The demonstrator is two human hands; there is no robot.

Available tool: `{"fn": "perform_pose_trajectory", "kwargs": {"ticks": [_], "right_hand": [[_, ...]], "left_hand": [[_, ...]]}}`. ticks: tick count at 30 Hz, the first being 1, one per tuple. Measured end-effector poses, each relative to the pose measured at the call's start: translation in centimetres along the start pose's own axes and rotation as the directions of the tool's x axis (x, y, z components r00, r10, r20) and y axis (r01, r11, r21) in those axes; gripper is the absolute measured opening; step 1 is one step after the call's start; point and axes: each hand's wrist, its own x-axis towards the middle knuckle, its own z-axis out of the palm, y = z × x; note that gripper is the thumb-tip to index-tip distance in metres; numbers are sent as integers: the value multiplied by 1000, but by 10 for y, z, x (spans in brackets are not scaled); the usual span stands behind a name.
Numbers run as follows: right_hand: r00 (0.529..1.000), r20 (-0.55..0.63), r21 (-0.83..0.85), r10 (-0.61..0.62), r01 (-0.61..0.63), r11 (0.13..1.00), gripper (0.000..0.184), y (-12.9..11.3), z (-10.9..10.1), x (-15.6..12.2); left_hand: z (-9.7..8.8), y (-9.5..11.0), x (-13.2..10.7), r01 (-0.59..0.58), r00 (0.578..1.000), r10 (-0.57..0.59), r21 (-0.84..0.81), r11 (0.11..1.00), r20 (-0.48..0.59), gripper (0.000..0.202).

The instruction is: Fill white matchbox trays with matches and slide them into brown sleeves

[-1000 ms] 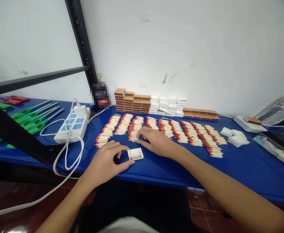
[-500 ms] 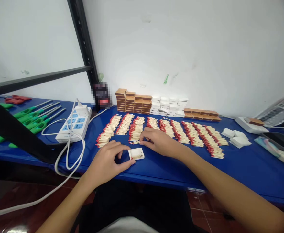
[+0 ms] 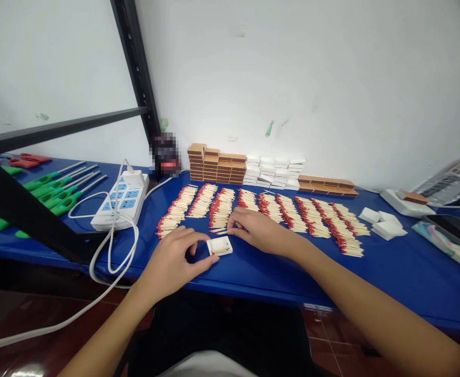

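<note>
A small white matchbox tray [image 3: 220,246] lies on the blue table, one or more red-tipped matches along its near side. My left hand [image 3: 177,256] grips its left end between thumb and index finger. Just beyond the tray, my right hand [image 3: 249,228] has its fingertips pinched together at the near end of a match pile [image 3: 222,207]. A match [image 3: 219,231] lies there with its stick end at those fingertips, which partly hide it. More match piles [image 3: 306,217] stretch in slanted rows to both sides, red heads mostly leftward.
Against the wall stand stacked brown matchboxes [image 3: 217,167] and white trays [image 3: 275,173]. Loose white trays [image 3: 387,228] lie at right. On the left are a power strip [image 3: 126,201] with white cables, a black metal frame [image 3: 37,209] and green-handled tools [image 3: 57,191].
The tray has tilted slightly and shifted a little up in the left hand's grip. My right fingertips have drawn slightly right from the match pile's near end.
</note>
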Motion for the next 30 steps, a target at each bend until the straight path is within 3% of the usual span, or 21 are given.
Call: {"fn": "perform_pose_trajectory", "kwargs": {"ticks": [6,13,20,30], "right_hand": [[999,-5,-13,-52,52,999,12,-16,-9,-8],[994,29,48,-108,106,993,7,-31,-1,-10],[992,-102,52,-70,75,996,7,-17,5,0],[996,-75,30,-55,57,998,3,-7,14,6]], "left_hand": [[1,0,1,-10,998,12,35,999,-65,22],[1,0,1,-31,998,33,31,999,-53,24],[-1,2,0,-15,1000,16,-20,1000,26,24],[-2,3,0,-4,999,5,-32,999,43,23]]}}
